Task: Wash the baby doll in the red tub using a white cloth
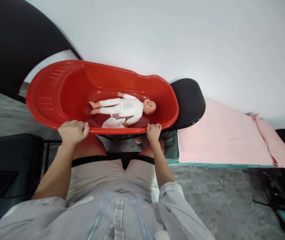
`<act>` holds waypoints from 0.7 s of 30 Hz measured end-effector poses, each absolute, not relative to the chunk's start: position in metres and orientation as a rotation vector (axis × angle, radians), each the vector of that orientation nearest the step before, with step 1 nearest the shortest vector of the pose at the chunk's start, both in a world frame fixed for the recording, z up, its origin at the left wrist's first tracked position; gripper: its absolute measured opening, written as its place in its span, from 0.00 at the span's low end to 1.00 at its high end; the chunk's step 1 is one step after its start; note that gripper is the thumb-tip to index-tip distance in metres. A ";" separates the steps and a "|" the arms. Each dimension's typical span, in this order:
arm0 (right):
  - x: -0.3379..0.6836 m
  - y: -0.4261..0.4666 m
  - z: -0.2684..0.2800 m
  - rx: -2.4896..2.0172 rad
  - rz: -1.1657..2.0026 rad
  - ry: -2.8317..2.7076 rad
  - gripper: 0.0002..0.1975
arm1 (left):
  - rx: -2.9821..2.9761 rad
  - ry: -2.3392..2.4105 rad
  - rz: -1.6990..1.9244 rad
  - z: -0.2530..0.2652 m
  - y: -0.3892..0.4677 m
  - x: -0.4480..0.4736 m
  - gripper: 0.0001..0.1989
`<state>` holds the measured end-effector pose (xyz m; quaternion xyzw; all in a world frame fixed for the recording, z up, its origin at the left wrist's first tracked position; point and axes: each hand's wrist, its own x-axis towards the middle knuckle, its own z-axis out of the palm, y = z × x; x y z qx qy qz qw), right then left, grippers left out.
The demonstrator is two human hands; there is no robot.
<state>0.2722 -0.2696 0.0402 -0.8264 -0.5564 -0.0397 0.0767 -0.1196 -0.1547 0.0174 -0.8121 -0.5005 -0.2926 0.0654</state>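
Both hands grip the near rim of a red plastic baby bathtub (102,70). My left hand (73,131) is closed over the rim toward the left, its fingers curled. Farther right, my right hand (153,132) is wrapped round the same rim, close to the doll's head. Inside the tub a baby doll (129,106) in white clothes lies on its back, head to the right and bare feet to the left. A crumpled pale pink cloth (114,122) lies beside the doll at the near wall.
A black chair seat (188,103) adjoins the tub's right end. Beyond it stands a cot with a pink sheet (222,136) and a pink pillow (273,140). A large black chair back (15,43) is at upper left, a dark padded seat (10,166) at lower left. A white wall (182,36) rises behind.
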 end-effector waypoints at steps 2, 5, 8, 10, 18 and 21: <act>0.268 -0.274 0.043 -2.495 -0.116 -1.671 0.22 | -2.464 -1.525 -0.898 0.018 -0.153 -0.122 0.24; 0.259 -0.280 0.046 -2.512 -0.090 -1.674 0.22 | -2.467 -1.501 -0.929 0.016 -0.150 -0.130 0.24; 0.248 -0.288 0.045 -2.508 -0.080 -1.670 0.22 | -2.449 -1.461 -0.964 0.012 -0.146 -0.142 0.24; 0.242 -0.295 0.042 -2.487 -0.078 -1.671 0.22 | -2.445 -1.424 -0.984 0.009 -0.144 -0.149 0.24; 0.238 -0.307 0.031 -2.443 -0.136 -1.673 0.20 | -2.448 -1.495 -0.906 0.018 -0.151 -0.149 0.24; 0.241 -0.307 0.029 -2.407 -0.173 -1.675 0.21 | -2.470 -1.519 -0.854 0.025 -0.154 -0.144 0.23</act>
